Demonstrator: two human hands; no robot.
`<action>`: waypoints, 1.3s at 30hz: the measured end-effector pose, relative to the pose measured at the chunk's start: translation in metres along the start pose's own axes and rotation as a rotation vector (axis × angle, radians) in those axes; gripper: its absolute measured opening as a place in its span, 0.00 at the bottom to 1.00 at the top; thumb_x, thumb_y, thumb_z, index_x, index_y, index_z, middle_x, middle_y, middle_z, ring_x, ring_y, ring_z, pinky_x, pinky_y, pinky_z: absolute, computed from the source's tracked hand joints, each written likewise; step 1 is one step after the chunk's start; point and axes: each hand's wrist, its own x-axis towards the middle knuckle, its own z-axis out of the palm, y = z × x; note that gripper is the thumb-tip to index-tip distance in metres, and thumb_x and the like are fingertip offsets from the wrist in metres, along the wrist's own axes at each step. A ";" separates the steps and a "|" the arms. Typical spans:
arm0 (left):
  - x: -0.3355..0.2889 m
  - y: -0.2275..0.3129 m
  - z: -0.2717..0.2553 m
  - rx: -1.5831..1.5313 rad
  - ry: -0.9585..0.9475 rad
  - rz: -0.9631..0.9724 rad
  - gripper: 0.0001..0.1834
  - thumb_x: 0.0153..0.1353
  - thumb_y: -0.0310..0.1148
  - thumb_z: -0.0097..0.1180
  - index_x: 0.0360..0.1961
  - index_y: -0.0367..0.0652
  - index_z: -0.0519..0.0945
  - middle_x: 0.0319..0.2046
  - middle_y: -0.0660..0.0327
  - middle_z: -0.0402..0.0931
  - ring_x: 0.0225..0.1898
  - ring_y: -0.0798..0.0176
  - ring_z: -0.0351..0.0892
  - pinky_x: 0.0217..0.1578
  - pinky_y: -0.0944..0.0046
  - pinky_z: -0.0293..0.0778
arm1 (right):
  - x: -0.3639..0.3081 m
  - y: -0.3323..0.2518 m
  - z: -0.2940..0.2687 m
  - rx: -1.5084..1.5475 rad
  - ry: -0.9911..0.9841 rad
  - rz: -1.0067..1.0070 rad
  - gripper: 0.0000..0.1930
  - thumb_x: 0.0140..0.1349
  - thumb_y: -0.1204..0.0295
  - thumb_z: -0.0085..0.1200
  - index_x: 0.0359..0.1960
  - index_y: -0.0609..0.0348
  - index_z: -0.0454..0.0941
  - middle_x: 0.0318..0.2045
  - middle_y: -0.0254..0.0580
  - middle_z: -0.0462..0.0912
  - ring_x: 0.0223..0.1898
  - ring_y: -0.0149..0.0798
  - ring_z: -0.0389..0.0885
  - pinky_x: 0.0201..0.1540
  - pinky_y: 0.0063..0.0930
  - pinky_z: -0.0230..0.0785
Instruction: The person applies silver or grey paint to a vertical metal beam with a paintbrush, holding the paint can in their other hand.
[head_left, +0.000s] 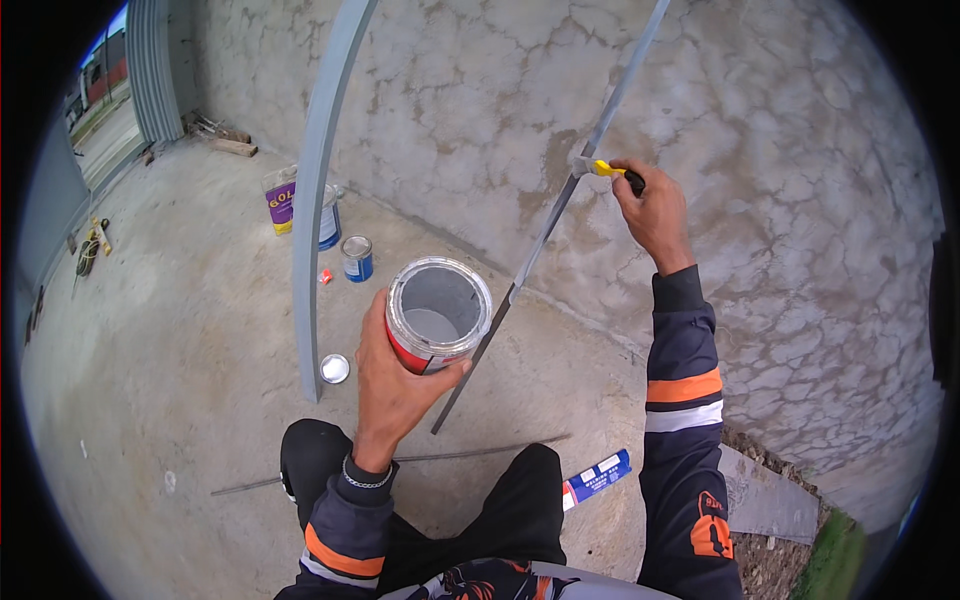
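Observation:
My left hand (388, 385) is wrapped round an open paint can (408, 357) with a red label, its inside coated grey and grey paint at the bottom. In my right hand (652, 208) is a paintbrush (603, 168) with a yellow and black handle. Its bristles touch a slim metal bar (553, 222) that slants across the view in front of the wall. Above the bristles the bar looks light grey; below them it is mostly darker, with a lighter patch lower down. The can sits just left of the bar's lower part.
A light grey upright post (317, 190) stands left of the can. Beyond it are a blue can (357, 259), a larger can (329, 222) and a purple bag (281, 205). A round lid (335, 369), a thin rod (460, 456) and a blue package (598, 480) lie on the concrete floor.

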 end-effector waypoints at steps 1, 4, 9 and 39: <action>0.000 0.001 0.000 0.003 0.001 -0.002 0.57 0.41 0.33 0.83 0.71 0.30 0.63 0.61 0.44 0.76 0.62 0.46 0.80 0.63 0.51 0.75 | 0.005 0.001 -0.008 0.001 0.086 -0.032 0.12 0.66 0.67 0.61 0.46 0.59 0.88 0.32 0.51 0.88 0.34 0.52 0.84 0.39 0.42 0.75; 0.000 0.004 -0.001 0.003 0.006 0.000 0.57 0.41 0.33 0.84 0.71 0.31 0.63 0.61 0.45 0.77 0.62 0.46 0.80 0.63 0.51 0.74 | -0.014 -0.010 -0.012 0.085 0.059 -0.058 0.11 0.66 0.68 0.60 0.46 0.58 0.88 0.32 0.49 0.88 0.33 0.50 0.83 0.39 0.41 0.74; 0.000 0.005 -0.005 0.060 -0.027 -0.004 0.59 0.43 0.32 0.82 0.74 0.35 0.60 0.64 0.48 0.74 0.65 0.52 0.77 0.66 0.55 0.72 | -0.096 -0.041 0.035 0.168 -0.429 -0.008 0.12 0.63 0.68 0.60 0.45 0.58 0.89 0.32 0.51 0.88 0.35 0.53 0.85 0.42 0.43 0.75; -0.006 0.008 -0.006 0.046 -0.025 -0.002 0.58 0.40 0.33 0.84 0.71 0.33 0.63 0.61 0.46 0.75 0.64 0.46 0.77 0.65 0.51 0.71 | -0.121 -0.028 0.094 -0.423 -0.139 -0.573 0.10 0.61 0.73 0.60 0.44 0.62 0.83 0.36 0.43 0.86 0.43 0.41 0.83 0.54 0.40 0.69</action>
